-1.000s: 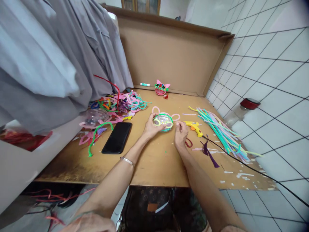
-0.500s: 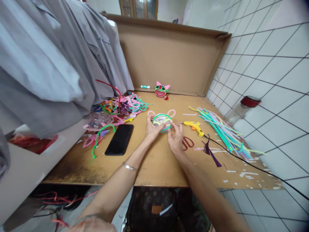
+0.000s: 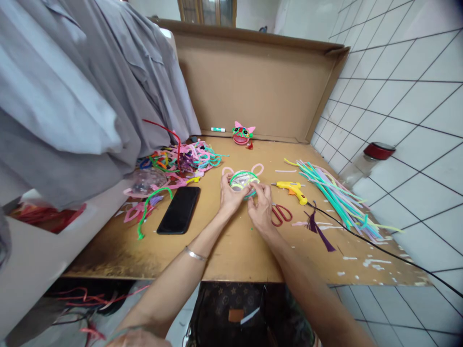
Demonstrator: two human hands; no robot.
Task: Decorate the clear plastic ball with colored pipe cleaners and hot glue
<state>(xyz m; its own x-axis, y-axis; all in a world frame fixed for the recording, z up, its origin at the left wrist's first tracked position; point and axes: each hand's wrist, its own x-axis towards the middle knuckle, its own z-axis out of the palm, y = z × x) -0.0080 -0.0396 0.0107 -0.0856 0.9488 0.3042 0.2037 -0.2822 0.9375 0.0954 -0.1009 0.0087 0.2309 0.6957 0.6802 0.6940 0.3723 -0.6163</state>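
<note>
Between my hands is a round clear plastic piece [image 3: 241, 178] edged with green and teal pipe cleaners, with two pink loops at its top and pale yellow strips across it. My left hand [image 3: 231, 196] grips its left side, thumb across the front. At its lower right, the fingers of my right hand [image 3: 261, 205] press on the piece, partly hiding it. Red-handled scissors [image 3: 282, 214] lie just right of my right hand. A yellow glue gun [image 3: 292, 189] rests beyond them, its black cord running right.
A black phone [image 3: 179, 210] lies on the left, before a tangled heap of pipe cleaners [image 3: 195, 156]. Straight pipe cleaners [image 3: 327, 195] and a purple tassel [image 3: 319, 231] lie on the right. A finished animal face [image 3: 242, 134] and glue stick [image 3: 218, 129] stand by the cardboard wall [image 3: 253, 86].
My right hand has shifted slightly left, its fingers moving further over the piece's lower right edge. My left hand keeps its hold.
</note>
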